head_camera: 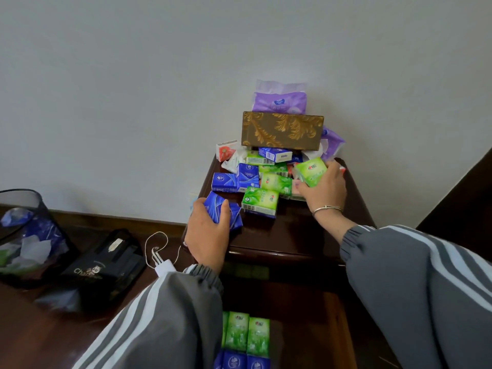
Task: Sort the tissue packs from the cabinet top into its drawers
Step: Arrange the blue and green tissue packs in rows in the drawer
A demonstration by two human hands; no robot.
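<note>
Dark wood cabinet point(300, 235) against a pale wall point(133, 89); its top is crowded with tissue packs.

Left hand point(207, 233) at the front-left corner of the top, fingers curled round a blue pack point(225, 213). Pack tilted, partly over the cabinet edge.

Right hand point(323, 191) at the right side of the pile, gripping a green pack point(311, 169) held tilted, just above the other packs. Silver bangle point(327, 209) on that wrist. Both sleeves grey with pale stripes.

Pile point(266, 179) between the hands: blue and green packs lying at mixed angles, touching and overlapping. One green pack sits at the front, just right of the left hand. A red-and-white pack point(226, 150) at the back left.

Behind the pile, a gold-patterned box point(282, 130) rests on top of some packs. A purple soft pack point(279, 101) stands on the box against the wall; another purple one point(331, 143) beside the box on the right.

Open drawer point(298, 328) below, near the bottom edge: green packs point(247, 334) upright in a row, blue packs point(239, 360) in a row in front of them.

Floor, left: mesh bin point(26, 235) holding wrappers, a black bag point(106, 265) beside it, a white charger point(165, 266) with cord near the cabinet.
</note>
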